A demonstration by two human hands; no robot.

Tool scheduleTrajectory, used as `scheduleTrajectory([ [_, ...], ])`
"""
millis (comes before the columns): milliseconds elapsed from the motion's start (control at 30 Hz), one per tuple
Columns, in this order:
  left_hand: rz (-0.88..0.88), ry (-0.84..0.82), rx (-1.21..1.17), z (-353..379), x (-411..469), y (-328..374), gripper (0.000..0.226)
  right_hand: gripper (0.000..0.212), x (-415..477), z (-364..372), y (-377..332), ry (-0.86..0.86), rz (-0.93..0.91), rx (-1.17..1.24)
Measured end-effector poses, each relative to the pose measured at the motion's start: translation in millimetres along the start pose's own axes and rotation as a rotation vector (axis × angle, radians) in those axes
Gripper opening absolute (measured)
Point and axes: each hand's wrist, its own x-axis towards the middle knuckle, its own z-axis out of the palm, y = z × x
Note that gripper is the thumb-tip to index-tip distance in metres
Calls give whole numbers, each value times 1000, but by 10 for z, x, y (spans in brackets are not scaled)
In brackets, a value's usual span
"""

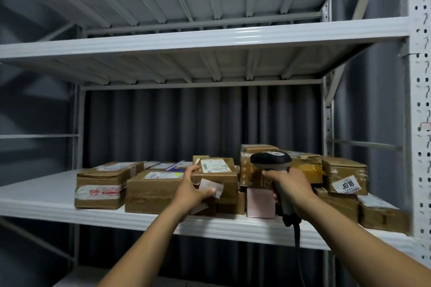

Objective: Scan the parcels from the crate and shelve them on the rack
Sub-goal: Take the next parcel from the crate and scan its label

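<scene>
Cardboard crowds the middle shelf of the white-painted steel rack (35,200), with ribbed decks overhead and a perforated upright at three o'clock. Near the centre the left hand (192,187) grips a small rectangular parcel (224,176) of brown corrugated board. The thumb hooks over its top edge and the fingers curl across its near face, over a loose flap of crinkled clear tape (215,187). A white barcode label (214,165) lies flat on the parcel's top. The parcel sits above lower boxes on the shelf; whether it rests on them cannot be told. At three o'clock from it the right hand (290,185) is wrapped round the grey handle of a barcode scanner (271,159) with a rounded black head. A dark cable (297,237) drops from the handle toward six o'clock. At nine o'clock from the parcel lie squat taped cartons (102,185). At five o'clock stands a smooth pink box (260,202). Beyond the scanner, a dented carton (345,170) bears a white sticker printed 3018. A pleated grey curtain (163,123) hangs behind the rack.
</scene>
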Motion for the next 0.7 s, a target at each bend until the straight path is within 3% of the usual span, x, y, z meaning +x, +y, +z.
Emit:
scheduleTrajectory([
  [167,277,85,504,-13,-17,-101,82,20,38,31,76,4,1,-13],
  [267,482,6,902,-19,-107,-135,96,17,-8,63,91,-12,-8,-38],
  [333,532,-25,1045,-28,-129,-168,102,17,-44,100,99,-20,-19,-39],
  [533,669,55,1196,-86,-52,-155,92,13,-99,202,99,-18,-37,-43],
  [700,722,50,1093,-125,19,-98,84,15,-57,175,103,-6,-56,-147],
])
